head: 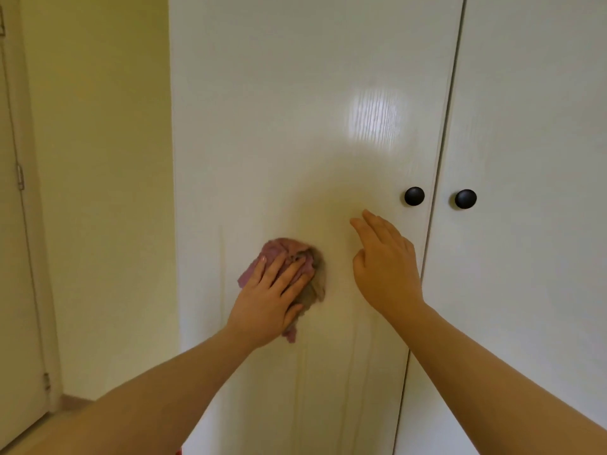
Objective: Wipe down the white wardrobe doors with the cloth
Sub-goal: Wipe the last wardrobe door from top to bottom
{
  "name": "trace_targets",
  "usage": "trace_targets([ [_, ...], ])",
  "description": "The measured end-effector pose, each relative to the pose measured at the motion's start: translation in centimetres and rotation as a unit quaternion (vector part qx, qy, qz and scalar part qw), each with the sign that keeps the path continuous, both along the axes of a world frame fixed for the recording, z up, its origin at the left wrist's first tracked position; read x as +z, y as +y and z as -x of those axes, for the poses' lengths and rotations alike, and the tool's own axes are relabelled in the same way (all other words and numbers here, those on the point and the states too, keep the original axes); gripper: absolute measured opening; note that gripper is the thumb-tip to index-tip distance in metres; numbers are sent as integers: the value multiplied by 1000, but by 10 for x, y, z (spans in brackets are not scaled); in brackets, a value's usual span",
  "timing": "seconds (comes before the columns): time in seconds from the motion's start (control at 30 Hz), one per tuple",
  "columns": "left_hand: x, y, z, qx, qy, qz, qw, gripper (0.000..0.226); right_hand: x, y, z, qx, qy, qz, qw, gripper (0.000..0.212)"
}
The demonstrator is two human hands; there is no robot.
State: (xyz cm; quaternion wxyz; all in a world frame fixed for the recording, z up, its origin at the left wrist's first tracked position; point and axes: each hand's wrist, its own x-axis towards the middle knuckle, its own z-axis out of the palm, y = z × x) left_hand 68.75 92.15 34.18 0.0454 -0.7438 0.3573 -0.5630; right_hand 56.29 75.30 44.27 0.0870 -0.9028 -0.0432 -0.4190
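Against the left wardrobe door: all of the work in hand at this moment.
Left door: tall white wood-grain wardrobe door (295, 126), shut, with a bright patch of reflected light on its upper part.
Right door: matching white wardrobe door (532, 126), shut, neither hand nor cloth on it.
Knobs: round black knob on the left door (414, 196); its twin on the right door (465, 199), one either side of the centre seam.
Cloth: crumpled pink and grey-brown rag (295, 257), pressed to the left door at mid-height, below and left of the knobs.
Left hand (269, 300): fingers spread flat over the cloth, pinning it to the panel rather than gripping it.
Right hand (384, 264): open and empty, fingers loosely extended toward the left door just below its knob; contact with the panel cannot be told.
Surroundings: pale yellow wall (98, 159) left of the wardrobe; part of a room door at far left.
Stage (judged): wiping the left door; the right door remains.
Risk, cloth: flat-palm hold only, so a fast stroke could slip off the bunched rag and let it fall.
Risk, coverage: a wadded rag wipes a narrow path, so strips and the area round the knobs may be missed.
Risk, door: uneven pressure near the seam could spring the door.
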Motion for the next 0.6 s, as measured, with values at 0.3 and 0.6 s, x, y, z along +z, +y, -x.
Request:
trace_targets([
  [0.3, 5, 60, -35, 39, 48, 187, 980, 62, -6, 49, -37, -2, -53, 14, 998, 52],
  [0.6, 47, 81, -46, 29, 37, 168, 985, 62, 7, 79, -65, -26, -140, 30, 989, 49],
])
